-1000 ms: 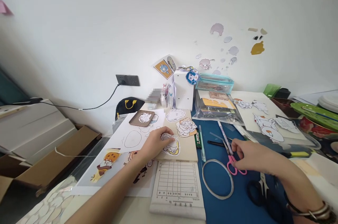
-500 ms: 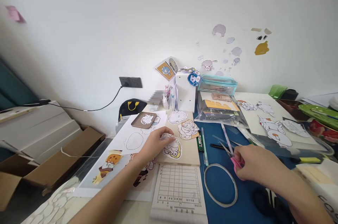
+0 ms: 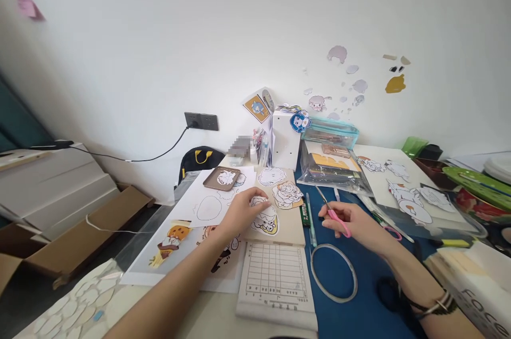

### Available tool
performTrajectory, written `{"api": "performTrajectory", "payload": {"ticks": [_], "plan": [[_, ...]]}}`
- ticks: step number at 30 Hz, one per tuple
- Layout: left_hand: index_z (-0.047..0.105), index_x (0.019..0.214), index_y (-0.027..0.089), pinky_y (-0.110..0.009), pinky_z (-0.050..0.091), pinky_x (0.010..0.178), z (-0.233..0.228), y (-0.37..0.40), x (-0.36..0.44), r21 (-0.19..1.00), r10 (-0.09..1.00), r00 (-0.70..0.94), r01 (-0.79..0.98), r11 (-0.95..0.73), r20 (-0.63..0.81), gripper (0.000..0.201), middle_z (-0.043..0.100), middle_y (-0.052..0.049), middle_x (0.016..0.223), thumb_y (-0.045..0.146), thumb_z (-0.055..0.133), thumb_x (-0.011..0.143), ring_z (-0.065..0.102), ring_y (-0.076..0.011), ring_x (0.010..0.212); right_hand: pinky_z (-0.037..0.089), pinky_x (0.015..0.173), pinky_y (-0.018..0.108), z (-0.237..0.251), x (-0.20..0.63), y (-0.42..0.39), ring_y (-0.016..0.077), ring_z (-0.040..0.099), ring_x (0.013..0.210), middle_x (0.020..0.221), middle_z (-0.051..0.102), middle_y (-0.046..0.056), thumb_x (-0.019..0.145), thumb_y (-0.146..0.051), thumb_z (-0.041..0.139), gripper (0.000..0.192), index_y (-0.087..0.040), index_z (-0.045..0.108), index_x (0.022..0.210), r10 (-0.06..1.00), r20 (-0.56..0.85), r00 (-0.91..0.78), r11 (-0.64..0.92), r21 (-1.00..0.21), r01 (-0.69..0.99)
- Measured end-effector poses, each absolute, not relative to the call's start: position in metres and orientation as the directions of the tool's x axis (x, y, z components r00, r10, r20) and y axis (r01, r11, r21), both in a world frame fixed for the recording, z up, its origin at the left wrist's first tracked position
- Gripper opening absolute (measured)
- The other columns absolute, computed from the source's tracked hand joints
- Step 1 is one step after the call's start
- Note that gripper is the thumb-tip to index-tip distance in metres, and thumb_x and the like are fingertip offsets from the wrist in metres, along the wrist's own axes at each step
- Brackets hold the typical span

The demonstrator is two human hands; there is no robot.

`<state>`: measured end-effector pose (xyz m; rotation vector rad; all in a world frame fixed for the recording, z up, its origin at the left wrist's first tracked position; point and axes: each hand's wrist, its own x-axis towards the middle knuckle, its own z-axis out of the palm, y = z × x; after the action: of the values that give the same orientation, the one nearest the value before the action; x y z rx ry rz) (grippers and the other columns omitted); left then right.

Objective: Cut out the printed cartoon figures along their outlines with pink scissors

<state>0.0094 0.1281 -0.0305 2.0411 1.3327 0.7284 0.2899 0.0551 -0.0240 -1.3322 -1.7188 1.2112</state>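
Open passage: blue mat (image 3: pixel 366 309), near right, between ring (image 3: pixel 339 300) and black scissors (image 3: pixel 386 295). Obstructions: pink scissors (image 3: pixel 334 216) in right hand (image 3: pixel 358 223); plastic bag (image 3: pixel 335 179), far side.

A cutout (image 3: pixel 266 223) lies left of the scissors (image 3: pixel 340 224), behind the notepad (image 3: pixel 277 273).

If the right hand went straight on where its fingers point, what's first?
Likely the mint-green pen just left of the right hand; the hand could pass over it, since depth is unclear.
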Motion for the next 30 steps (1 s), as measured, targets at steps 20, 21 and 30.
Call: {"api": "performTrajectory", "payload": {"ticks": [20,21,30], "plan": [[0.062,0.109,0.015,-0.044,0.052,0.086,-0.016,0.144,0.038,0.189,0.765,0.567,0.751,-0.633,0.305,0.021,0.064,-0.008,0.113,0.028,0.056,0.093,0.063,-0.0216,0.099,0.058,0.067,0.036,-0.028,0.266,0.105,0.0184,0.068,0.079,0.103,0.068,0.005,0.093,-0.029,0.061,0.023,-0.016,0.061,0.112,0.902,0.245,0.355,0.125,-0.936,0.328],[0.061,0.113,0.015,-0.043,0.053,0.084,-0.013,0.152,0.047,0.165,0.740,0.610,0.729,-0.665,0.283,0.025,0.063,-0.009,0.115,0.029,0.057,0.093,0.063,-0.0218,0.098,0.058,0.066,0.035,-0.026,0.271,0.105,0.0182,0.068,0.079,0.103,0.068,0.005,0.093,-0.029,0.061,0.023,-0.016,0.061,0.112,0.894,0.252,0.371,0.132,-0.938,0.320],[0.059,0.118,0.016,-0.041,0.055,0.081,-0.010,0.196,0.091,0.044,0.657,0.748,0.656,-0.753,0.090,0.028,0.062,-0.010,0.118,0.029,0.056,0.093,0.063,-0.0213,0.097,0.057,0.060,0.031,-0.004,0.286,0.098,0.0154,0.066,0.070,0.095,0.068,0.003,0.093,-0.028,0.061,0.019,-0.016,0.062,0.107,0.864,0.274,0.423,0.198,-0.956,0.215]]}}
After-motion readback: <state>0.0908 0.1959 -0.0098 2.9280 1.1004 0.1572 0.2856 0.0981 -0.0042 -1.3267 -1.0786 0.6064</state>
